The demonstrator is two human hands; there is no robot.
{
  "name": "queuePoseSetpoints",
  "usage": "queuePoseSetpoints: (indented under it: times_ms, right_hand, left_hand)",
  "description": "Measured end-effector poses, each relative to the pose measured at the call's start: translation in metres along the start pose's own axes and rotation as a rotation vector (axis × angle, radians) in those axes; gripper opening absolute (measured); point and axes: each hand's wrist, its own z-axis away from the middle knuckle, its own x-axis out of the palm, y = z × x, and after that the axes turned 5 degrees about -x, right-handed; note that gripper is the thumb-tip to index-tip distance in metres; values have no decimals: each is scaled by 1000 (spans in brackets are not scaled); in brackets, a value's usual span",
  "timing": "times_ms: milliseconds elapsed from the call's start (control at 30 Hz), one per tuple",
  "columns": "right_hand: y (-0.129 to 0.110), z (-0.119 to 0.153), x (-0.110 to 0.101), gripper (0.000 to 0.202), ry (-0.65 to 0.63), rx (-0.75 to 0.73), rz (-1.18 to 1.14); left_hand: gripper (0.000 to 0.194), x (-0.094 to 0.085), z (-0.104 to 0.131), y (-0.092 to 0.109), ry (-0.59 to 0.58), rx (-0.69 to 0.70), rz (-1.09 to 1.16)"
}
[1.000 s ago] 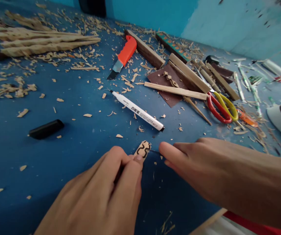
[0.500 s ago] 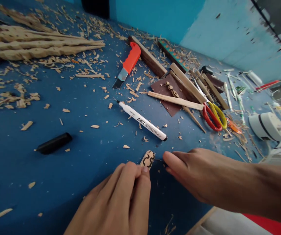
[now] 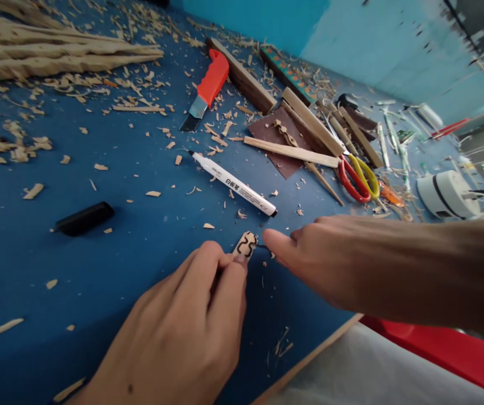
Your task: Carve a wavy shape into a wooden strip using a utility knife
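A small piece of wood point(image 3: 245, 243) with wavy black lines drawn on its rounded end lies on the blue tabletop. My left hand point(image 3: 186, 315) is closed around its lower part, thumb and forefinger pinching it. My right hand point(image 3: 309, 253) is closed on a carving knife, whose thin dark blade point(image 3: 262, 246) meets the right edge of the wood; its handle is hidden in my fist. Just beyond both hands lies an uncapped white marker point(image 3: 235, 184), its black cap point(image 3: 85, 219) off to the left.
An orange-handled utility knife point(image 3: 208, 87) lies further back. Right of it are wooden sticks point(image 3: 290, 152), brown sandpaper point(image 3: 284, 166) and red-and-yellow scissors point(image 3: 353, 183). Several carved wooden pieces point(image 3: 56, 64) are at far left. Shavings are scattered about. The table edge point(image 3: 309, 360) runs along the lower right.
The whole scene has shifted up and slightly left as the camera moved. My left hand keeps its pinch on the wood. The blade in my right hand stays against the wood's edge.
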Motion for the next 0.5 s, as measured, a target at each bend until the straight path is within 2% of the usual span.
queuePoseSetpoints:
  times_ms: [67,200,367,500]
  right_hand:
    - [1,0,8,19,-38,35,-12]
    - [0,-2,19,7,-8,24,63]
    - [3,0,19,8,-8,25,-15]
    - [10,5,25,15,89,-27,-122]
  left_hand:
    - [15,-2,-3,1,-7,32,-4]
    - [11,-3,-7,4,1,5,36]
    - [10,-8,-9,5,-3,-14,15]
    - [8,-13,-12,4,-34,25,19]
